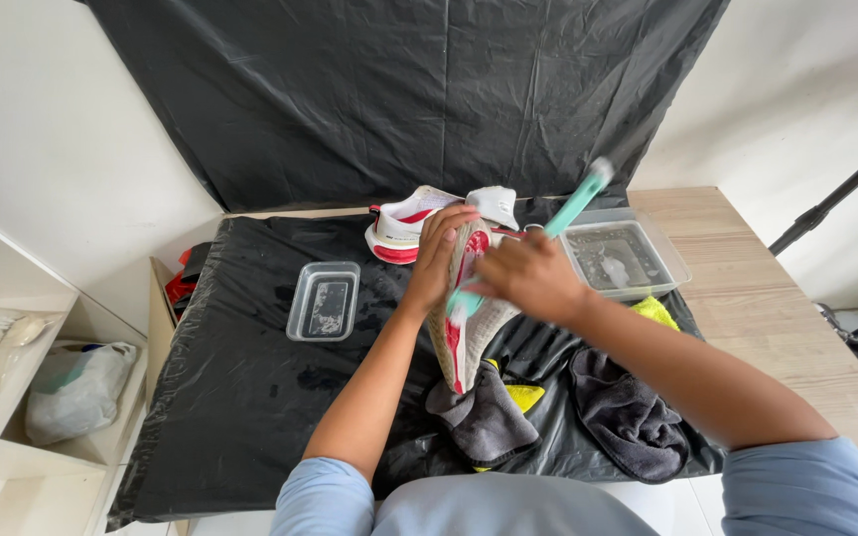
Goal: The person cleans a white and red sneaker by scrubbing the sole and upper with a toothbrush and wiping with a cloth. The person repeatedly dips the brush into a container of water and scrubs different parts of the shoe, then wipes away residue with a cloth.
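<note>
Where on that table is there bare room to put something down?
Free patches: the black plastic sheet below the small clear rectangular container, towards the near left corner, and the bare wooden tabletop right of the larger clear tub. It is crowded around the beige and red shoe in both hands, with the grey cloths beneath.

White and red shoe [461, 298], teal brush [573, 208], dark grey cloths [628, 417] at 5 o'clock, black plastic sheet [240, 387], pale wood tabletop [767, 308]
</note>
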